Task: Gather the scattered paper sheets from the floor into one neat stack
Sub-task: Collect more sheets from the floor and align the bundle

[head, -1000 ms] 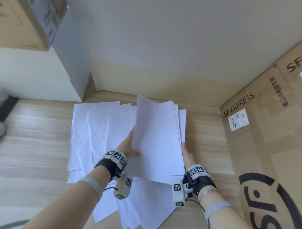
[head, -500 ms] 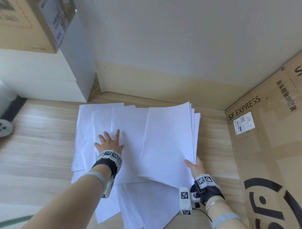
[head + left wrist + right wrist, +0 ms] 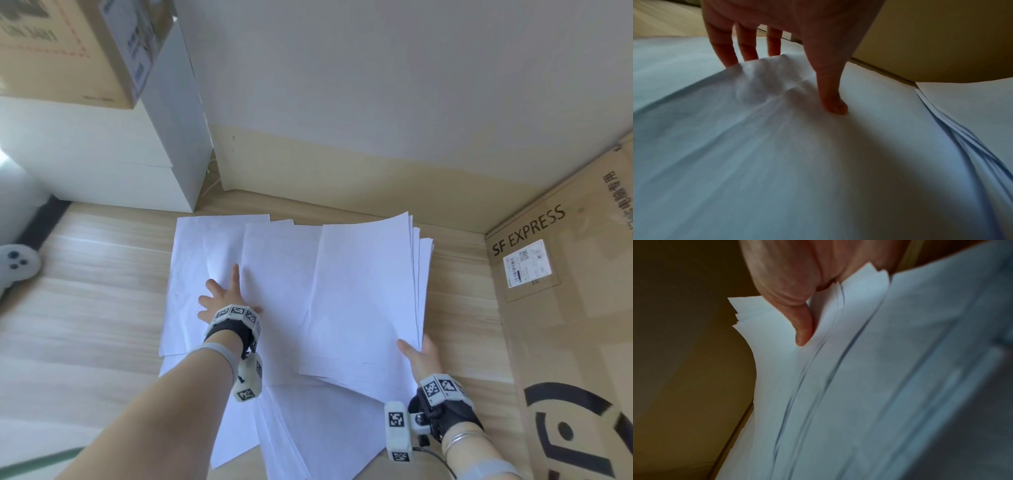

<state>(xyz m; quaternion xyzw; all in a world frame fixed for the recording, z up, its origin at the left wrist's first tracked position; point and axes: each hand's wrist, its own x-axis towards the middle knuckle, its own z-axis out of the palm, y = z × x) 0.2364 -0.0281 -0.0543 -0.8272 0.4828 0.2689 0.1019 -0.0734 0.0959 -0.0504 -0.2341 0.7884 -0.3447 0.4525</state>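
Observation:
White paper sheets lie overlapped on the wooden floor, with more sheets fanned out nearer me. My right hand grips the near right corner of a gathered stack, which lies low over the others. Its thumb sits on top, and its other fingers are hidden beneath. My left hand is on the loose sheets to the left. Its thumb presses on a sheet that buckles up against the fingers.
A large SF Express cardboard box stands close on the right. A white cabinet with a cardboard box on top is at the back left. The wall runs just behind the sheets. A grey object lies far left.
The stack, held up by both hands a second ago, has come down flat. My left hand let go of it, moved left onto the loose sheets, and now bunches one.

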